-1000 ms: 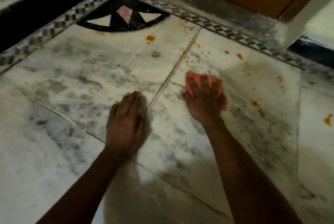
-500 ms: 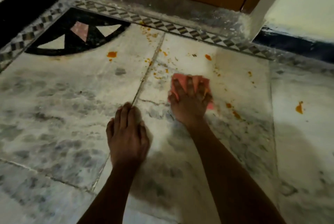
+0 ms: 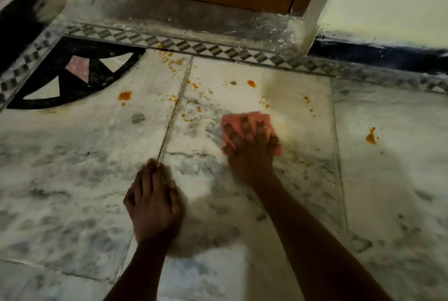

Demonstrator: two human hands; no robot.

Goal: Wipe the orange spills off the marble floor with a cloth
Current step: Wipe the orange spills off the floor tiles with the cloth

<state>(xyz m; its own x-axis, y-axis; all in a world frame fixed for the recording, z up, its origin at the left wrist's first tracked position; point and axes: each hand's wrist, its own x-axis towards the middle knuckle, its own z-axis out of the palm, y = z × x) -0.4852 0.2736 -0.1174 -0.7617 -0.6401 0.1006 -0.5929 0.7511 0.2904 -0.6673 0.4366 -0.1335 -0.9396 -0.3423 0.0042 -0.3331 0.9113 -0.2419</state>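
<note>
Pressure from the flat right hand [image 3: 249,152] pinned the pink cloth [image 3: 232,121] against the marble floor [image 3: 72,155]; the flat left hand [image 3: 152,201] braced.

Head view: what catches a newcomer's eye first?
The pink cloth, pressed under the right hand at mid-floor. Orange spills dot the marble floor beyond it, thickest toward the chequered border, with one lone blot far right. The left hand rests nearer the camera, and a black fan inlay sits upper left.
</note>
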